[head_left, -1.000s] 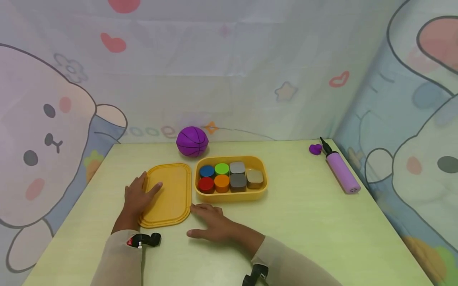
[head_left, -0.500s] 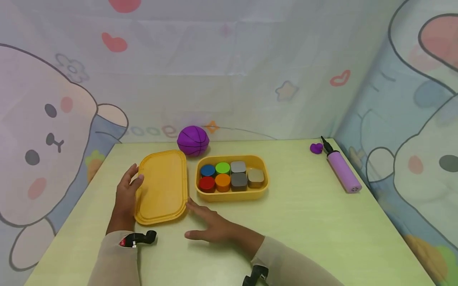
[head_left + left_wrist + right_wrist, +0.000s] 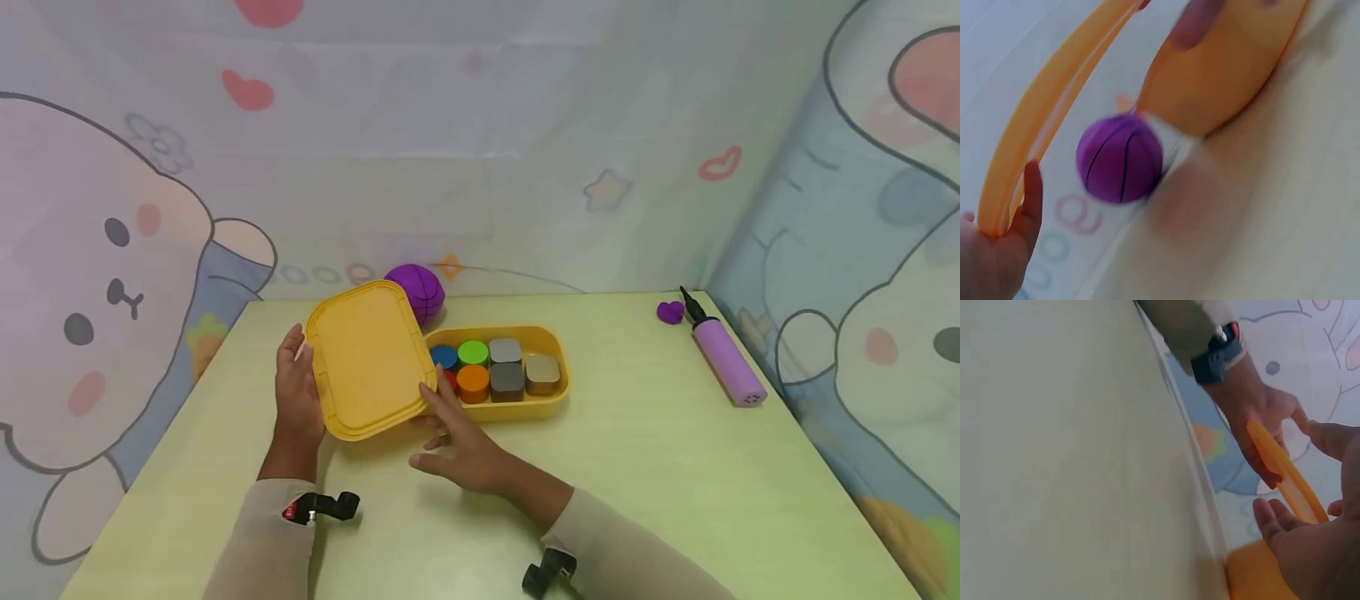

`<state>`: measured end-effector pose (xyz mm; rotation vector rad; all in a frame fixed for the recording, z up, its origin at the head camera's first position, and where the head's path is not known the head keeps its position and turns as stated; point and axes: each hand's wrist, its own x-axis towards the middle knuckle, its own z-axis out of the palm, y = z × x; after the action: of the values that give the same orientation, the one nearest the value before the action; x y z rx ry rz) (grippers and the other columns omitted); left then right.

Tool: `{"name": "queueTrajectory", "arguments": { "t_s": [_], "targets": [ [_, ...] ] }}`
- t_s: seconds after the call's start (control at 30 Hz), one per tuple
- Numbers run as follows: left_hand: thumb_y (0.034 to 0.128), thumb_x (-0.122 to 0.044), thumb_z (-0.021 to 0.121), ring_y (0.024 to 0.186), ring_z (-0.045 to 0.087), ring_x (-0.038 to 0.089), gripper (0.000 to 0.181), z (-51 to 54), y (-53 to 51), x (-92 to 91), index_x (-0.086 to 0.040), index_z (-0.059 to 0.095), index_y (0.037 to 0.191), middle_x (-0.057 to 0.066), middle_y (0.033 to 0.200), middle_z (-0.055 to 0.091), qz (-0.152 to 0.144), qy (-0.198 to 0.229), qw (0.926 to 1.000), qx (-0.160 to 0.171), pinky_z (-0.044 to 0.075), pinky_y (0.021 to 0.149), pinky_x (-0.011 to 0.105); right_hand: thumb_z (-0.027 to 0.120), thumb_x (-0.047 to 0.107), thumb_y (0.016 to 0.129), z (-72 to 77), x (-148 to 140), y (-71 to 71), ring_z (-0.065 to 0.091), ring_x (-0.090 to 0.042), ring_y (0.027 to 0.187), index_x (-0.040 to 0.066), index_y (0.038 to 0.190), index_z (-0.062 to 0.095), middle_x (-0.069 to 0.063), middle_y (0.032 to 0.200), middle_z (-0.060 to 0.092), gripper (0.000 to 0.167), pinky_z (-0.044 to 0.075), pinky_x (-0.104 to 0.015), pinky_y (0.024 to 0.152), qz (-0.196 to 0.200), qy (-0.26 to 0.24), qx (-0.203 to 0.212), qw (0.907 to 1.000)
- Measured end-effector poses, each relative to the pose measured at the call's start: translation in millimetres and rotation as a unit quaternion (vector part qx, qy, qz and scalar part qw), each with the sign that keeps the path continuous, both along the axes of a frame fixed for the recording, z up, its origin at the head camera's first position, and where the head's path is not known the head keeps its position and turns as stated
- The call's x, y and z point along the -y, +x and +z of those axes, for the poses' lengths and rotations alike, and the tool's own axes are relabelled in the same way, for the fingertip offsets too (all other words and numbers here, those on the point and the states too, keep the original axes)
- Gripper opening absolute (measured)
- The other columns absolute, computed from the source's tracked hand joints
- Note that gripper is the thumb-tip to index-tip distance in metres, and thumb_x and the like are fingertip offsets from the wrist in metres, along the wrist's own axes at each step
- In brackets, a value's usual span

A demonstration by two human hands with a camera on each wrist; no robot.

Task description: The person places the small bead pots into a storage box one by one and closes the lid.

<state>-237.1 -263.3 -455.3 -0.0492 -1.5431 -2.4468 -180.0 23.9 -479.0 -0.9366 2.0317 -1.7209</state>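
A yellow lid (image 3: 371, 358) is held up, tilted, above the table between both hands. My left hand (image 3: 297, 387) grips its left edge, and in the left wrist view that hand (image 3: 997, 253) has a finger and thumb on either side of the rim. At the lid's lower right corner is my right hand (image 3: 468, 446), one finger over the rim and others beneath it, thumb apart. Behind the lid stands a yellow box (image 3: 551, 400) holding several coloured round and square lidded pots, including an orange one (image 3: 472, 383). The lid partly covers the red pot.
A purple ball (image 3: 423, 292) sits at the table's back, partly behind the lid. Further right lie a purple heart-shaped piece (image 3: 671, 312) and a lilac hand pump (image 3: 729, 362) with a black nozzle. A patterned cloth backdrop (image 3: 525, 167) encloses the table.
The lid has risen off the table, tilted up, and moved toward the box. My left hand now grips its edge from the side; my right hand has moved up with it.
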Motion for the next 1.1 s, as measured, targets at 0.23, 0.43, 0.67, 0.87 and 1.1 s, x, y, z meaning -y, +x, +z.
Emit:
{"name": "queueTrajectory", "arguments": {
  "t_s": [0.23,0.43,0.67,0.87,1.1],
  "targets": [
    [0.1102,-0.031,0.052,0.145,0.055,0.02,0.068,7.1,3.9,-54.6,-0.026,0.017,0.168,0.005,0.169,0.038,0.02,0.055,0.9978,-0.03,0.056,0.109,0.024,0.073,0.002,0.103,14.7,-17.7,-12.0,0.05,-0.033,0.155,0.033,0.177,-0.005,0.02,0.177,-0.033,0.112,0.06,-0.029,0.108,-0.031,-0.102,0.051,0.993],
    [0.1069,-0.031,0.053,0.153,0.048,0.027,0.077,15.1,11.7,-93.0,-0.035,0.008,0.17,0.003,0.175,0.021,0.049,0.046,0.9977,-0.007,0.052,0.117,0.032,0.08,0.007,0.1,15.9,-34.9,-22.2,0.055,-0.033,0.152,0.037,0.175,-0.014,0.014,0.178,-0.035,0.124,0.06,-0.035,0.11,-0.071,-0.142,0.06,0.9855],
    [0.1033,-0.025,0.056,0.166,0.022,0.021,0.087,20.4,17.4,-127.7,-0.027,0.004,0.174,-0.004,0.179,-0.005,0.052,0.017,0.9984,-0.014,0.036,0.133,0.039,0.088,0.008,0.093,19.4,-51.2,-26.8,0.062,-0.036,0.144,0.053,0.171,-0.012,0.009,0.183,-0.017,0.133,0.063,-0.036,0.103,-0.128,-0.159,0.068,0.9766],
    [0.1044,-0.024,0.056,0.171,0.001,0.022,0.085,20.8,17.8,-140.1,-0.026,0.006,0.172,-0.003,0.178,-0.017,0.062,-0.024,0.9978,0.011,0.023,0.138,0.045,0.085,-0.004,0.091,23.5,-65.4,-30.5,0.069,-0.04,0.136,0.053,0.17,-0.015,-0.024,0.168,0.048,0.139,0.064,-0.037,0.101,-0.133,-0.179,0.11,0.9686],
    [0.1096,-0.024,0.059,0.173,0.004,0.028,0.085,17.1,1.5,-128.0,-0.029,0.005,0.174,-0.002,0.183,-0.009,0.057,-0.056,0.9963,0.032,0.019,0.14,0.042,0.084,-0.008,0.089,30.8,-91.5,-39.3,0.059,-0.043,0.146,0.051,0.171,-0.014,-0.019,0.182,0.019,0.141,0.064,-0.041,0.101,-0.134,-0.158,0.109,0.9723]
  ]
}}
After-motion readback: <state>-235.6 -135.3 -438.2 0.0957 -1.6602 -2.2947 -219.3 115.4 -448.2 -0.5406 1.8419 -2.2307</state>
